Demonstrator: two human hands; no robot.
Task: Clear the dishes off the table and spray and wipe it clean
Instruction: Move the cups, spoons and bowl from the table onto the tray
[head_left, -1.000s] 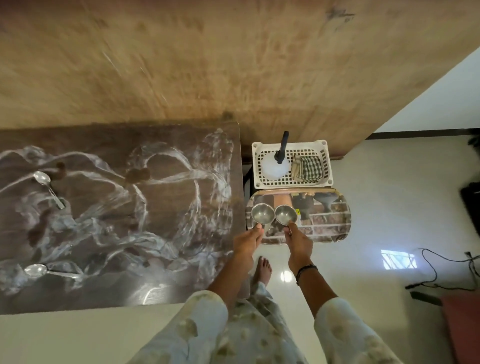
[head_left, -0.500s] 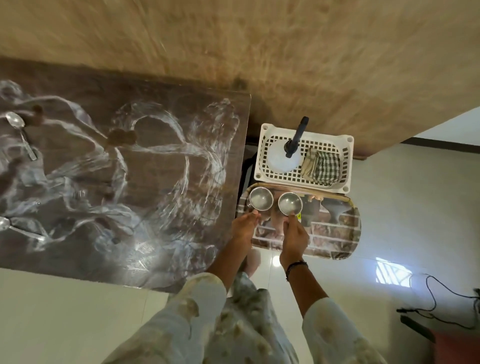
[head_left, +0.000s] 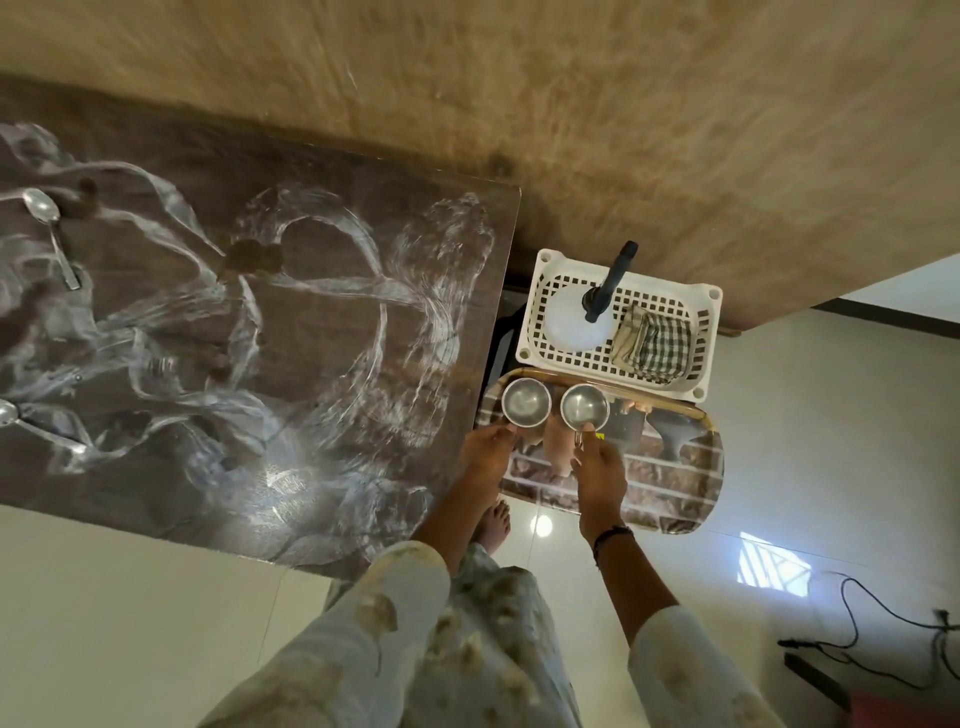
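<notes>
Beside the table (head_left: 311, 322), both hands still hold steel cups (head_left: 525, 401) over the tray (head_left: 675, 483).

1. No text, brand, number or sign can be read anywhere in the head view.
2. A small yellow tag (head_left: 600, 437) shows on the tray (head_left: 696, 483) beside the right steel cup (head_left: 584, 407), but it is too small to read.

two small round steel cups (head_left: 525, 402) (head_left: 585, 407) are held over a brick-patterned oval tray (head_left: 670, 478) by the left hand (head_left: 485, 451) and right hand (head_left: 597, 467). a white perforated plastic basket (head_left: 540, 312) is seen just behind it, and two steel spoons (head_left: 52, 228) (head_left: 31, 423) are left on the smeared dark table (head_left: 322, 322).
</notes>
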